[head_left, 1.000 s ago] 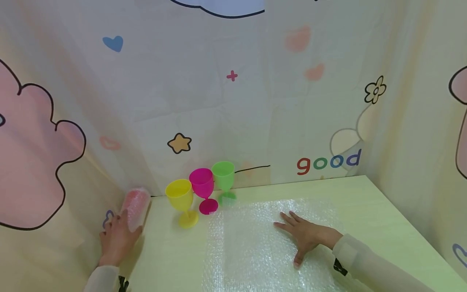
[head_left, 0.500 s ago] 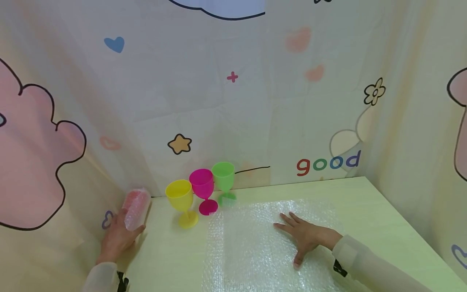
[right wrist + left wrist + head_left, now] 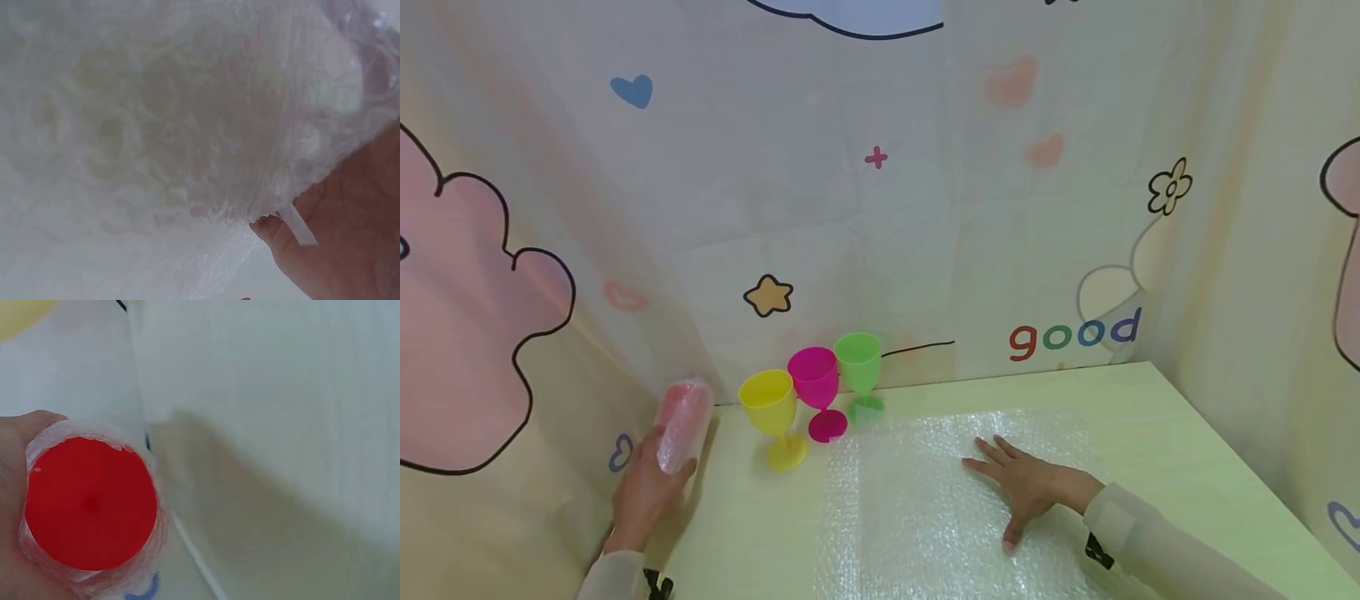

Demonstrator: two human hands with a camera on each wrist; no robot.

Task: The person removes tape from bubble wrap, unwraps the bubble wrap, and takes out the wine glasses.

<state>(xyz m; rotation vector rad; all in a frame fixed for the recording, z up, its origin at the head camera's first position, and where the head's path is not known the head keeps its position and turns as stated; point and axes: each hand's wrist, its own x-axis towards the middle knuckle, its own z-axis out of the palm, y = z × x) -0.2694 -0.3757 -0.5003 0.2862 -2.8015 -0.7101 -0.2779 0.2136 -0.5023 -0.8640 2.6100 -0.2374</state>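
Observation:
At the table's left edge, my left hand (image 3: 646, 492) grips the near part of a bubble-wrapped red bundle (image 3: 687, 421). Its flat round red end (image 3: 92, 503) faces the camera in the left wrist view, ringed by clear wrap, with the hand curled along its side. My right hand (image 3: 1030, 485) rests with fingers spread on a flat sheet of bubble wrap (image 3: 917, 517). The sheet's bubbles fill most of the right wrist view, where the palm (image 3: 356, 244) shows at the right.
Yellow (image 3: 769, 404), magenta (image 3: 814, 379) and green goblets (image 3: 858, 362) stand in a slanting row at the back left of the pale table (image 3: 1157, 467). A printed curtain (image 3: 940, 233) closes off the back and both sides.
My left hand has closed round the near end of the wrapped bundle, which has shifted slightly and tipped more upright. The right hand and the sheet have stayed in place.

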